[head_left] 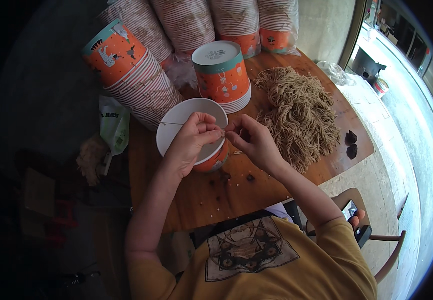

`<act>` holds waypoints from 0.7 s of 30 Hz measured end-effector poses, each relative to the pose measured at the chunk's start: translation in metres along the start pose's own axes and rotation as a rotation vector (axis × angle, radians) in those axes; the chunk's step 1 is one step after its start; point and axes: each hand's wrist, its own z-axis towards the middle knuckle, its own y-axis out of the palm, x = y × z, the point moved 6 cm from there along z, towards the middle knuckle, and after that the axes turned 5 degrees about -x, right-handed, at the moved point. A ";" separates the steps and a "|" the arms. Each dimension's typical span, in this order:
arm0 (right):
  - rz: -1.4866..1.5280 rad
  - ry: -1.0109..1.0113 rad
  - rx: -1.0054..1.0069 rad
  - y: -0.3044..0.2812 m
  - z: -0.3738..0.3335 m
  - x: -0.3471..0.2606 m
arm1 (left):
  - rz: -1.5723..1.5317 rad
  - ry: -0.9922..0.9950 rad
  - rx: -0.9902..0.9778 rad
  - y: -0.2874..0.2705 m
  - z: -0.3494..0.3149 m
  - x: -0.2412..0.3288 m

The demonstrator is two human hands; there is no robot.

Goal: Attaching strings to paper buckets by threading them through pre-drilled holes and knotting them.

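Observation:
My left hand (195,137) is closed in a pinch over the right rim of a white-lined orange paper bucket (169,131). My right hand (253,140) pinches close beside it, with the fingertips of both hands nearly touching. A thin tan cord (172,123) crosses the bucket's mouth and runs behind my left hand toward the pinched fingers. The cord's end between the fingers is too small to make out. The bucket stands upright on the table, its front wall showing below my hands. Right of my hands lies a large heap of tan cords (299,115).
Behind the bucket stands a short upside-down stack of orange buckets (221,75). A tall stack (126,70) leans at the left, and bagged stacks (184,22) line the back. Two small dark objects (351,144) lie near the wooden table's (186,205) right edge. A chair (391,260) stands lower right.

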 end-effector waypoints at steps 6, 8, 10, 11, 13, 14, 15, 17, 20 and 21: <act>0.037 0.006 -0.019 0.001 -0.002 0.004 | -0.024 -0.021 0.012 0.000 0.005 -0.003; 0.008 -0.013 -0.010 0.000 -0.001 0.003 | -0.011 -0.018 -0.001 0.000 0.005 -0.002; -0.021 -0.033 -0.002 -0.001 0.000 0.002 | -0.016 -0.018 0.002 0.000 0.004 -0.003; -0.114 -0.118 0.016 -0.002 0.000 -0.003 | -0.021 -0.018 0.003 0.000 0.004 -0.003; -0.207 -0.201 0.035 -0.003 0.000 -0.007 | -0.026 -0.035 -0.006 0.001 0.004 -0.001; -0.231 -0.231 0.039 -0.004 0.000 -0.009 | -0.031 -0.051 -0.013 0.001 0.003 -0.001; -0.255 -0.262 0.043 -0.004 0.000 -0.011 | -0.030 -0.051 -0.012 0.001 0.003 -0.001; -0.256 -0.269 0.051 -0.005 -0.003 -0.011 | -0.091 -0.080 -0.017 0.001 0.003 -0.004; -0.292 -0.278 0.038 -0.004 -0.008 -0.016 | -0.061 -0.106 0.000 0.002 0.002 -0.003; -0.326 -0.281 0.014 -0.002 -0.009 -0.017 | -0.062 -0.107 0.001 0.002 0.002 -0.003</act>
